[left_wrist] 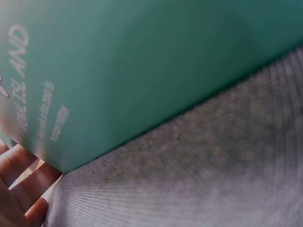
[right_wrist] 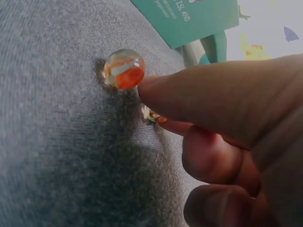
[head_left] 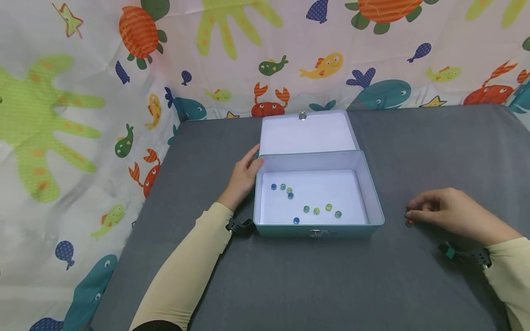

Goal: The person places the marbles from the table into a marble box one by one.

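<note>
A hinged tin box point(head_left: 319, 231), green outside and white inside, stands with its lid point(head_left: 308, 133) raised at the back. Inside lie several blue, green and yellow-green glass marbles point(head_left: 306, 209). At the box's back left corner, my left hand point(head_left: 242, 179) rests against the side, its fingers fairly straight and the thumb at the rim. Right of the box, my right hand point(head_left: 449, 212) is low over the cloth. Its thumb and forefinger close about an orange-and-clear marble point(right_wrist: 154, 115), partly hidden by the thumb. A second orange-streaked marble point(right_wrist: 124, 69) lies on the cloth beside the thumb tip.
Grey cloth point(head_left: 310, 280) covers the table. A white curtain point(head_left: 232, 78) with printed sea animals hangs along the back and left edges. Each wrist wears a dark strap point(head_left: 472, 255). The box's upright walls separate the right hand from the marbles inside.
</note>
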A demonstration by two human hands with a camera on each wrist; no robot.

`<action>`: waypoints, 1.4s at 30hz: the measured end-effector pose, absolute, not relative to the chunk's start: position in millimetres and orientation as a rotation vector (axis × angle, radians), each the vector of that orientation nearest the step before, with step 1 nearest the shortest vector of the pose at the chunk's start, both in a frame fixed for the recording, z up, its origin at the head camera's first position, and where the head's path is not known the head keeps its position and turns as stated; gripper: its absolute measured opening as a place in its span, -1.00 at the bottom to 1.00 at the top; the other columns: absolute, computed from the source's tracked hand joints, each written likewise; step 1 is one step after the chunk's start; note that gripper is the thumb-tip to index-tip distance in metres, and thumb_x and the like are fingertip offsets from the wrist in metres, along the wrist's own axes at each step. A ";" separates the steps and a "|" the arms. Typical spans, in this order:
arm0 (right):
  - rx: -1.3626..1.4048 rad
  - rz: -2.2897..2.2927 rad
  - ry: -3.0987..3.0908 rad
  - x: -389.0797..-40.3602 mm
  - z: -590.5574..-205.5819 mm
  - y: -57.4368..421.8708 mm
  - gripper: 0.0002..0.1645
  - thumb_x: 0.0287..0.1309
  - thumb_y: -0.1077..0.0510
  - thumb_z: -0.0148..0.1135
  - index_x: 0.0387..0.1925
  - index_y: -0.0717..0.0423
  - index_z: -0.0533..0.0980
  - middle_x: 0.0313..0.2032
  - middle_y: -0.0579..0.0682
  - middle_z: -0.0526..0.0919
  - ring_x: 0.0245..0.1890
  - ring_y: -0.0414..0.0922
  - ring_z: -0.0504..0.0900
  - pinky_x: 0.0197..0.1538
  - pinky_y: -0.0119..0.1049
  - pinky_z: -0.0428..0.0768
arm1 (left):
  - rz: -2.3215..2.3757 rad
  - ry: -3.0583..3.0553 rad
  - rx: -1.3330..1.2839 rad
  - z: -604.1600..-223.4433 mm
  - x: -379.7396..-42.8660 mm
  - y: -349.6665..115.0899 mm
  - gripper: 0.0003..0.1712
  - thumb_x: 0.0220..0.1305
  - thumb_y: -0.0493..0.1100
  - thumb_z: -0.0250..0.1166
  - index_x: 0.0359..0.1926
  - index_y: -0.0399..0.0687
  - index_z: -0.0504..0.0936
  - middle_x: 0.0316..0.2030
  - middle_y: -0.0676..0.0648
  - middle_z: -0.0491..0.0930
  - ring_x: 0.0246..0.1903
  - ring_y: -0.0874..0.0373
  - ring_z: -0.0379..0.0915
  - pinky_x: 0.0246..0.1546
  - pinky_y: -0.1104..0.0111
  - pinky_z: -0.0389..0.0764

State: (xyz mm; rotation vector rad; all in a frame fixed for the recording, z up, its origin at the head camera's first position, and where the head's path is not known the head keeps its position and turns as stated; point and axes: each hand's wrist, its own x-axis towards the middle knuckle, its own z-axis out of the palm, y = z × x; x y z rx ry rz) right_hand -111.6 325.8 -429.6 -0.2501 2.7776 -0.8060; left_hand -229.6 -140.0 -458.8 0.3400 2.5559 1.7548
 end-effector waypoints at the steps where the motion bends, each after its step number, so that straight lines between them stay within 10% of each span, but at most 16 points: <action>1: -0.248 -0.802 2.776 -111.7 -429.8 325.6 -0.72 0.29 0.04 0.49 -0.13 0.18 0.74 -0.54 -0.17 0.66 -0.55 -0.32 0.45 -0.41 -0.37 0.40 | 1.757 2.552 0.340 -459.2 -229.6 -140.1 -0.25 0.57 0.11 0.09 0.65 0.03 0.20 0.31 -0.27 0.57 0.21 -0.13 0.58 0.25 -0.05 0.57; 42: -0.385 -1.047 2.914 -132.3 -400.4 296.0 -0.80 0.25 0.16 0.52 -0.11 0.10 0.77 -0.58 -0.13 0.54 -0.55 -0.22 0.44 -0.51 -0.34 0.35 | 1.768 2.557 0.305 -459.0 -228.6 -140.6 -0.27 0.56 0.11 0.08 0.63 0.07 0.25 0.32 -0.23 0.58 0.26 -0.07 0.56 0.33 -0.01 0.50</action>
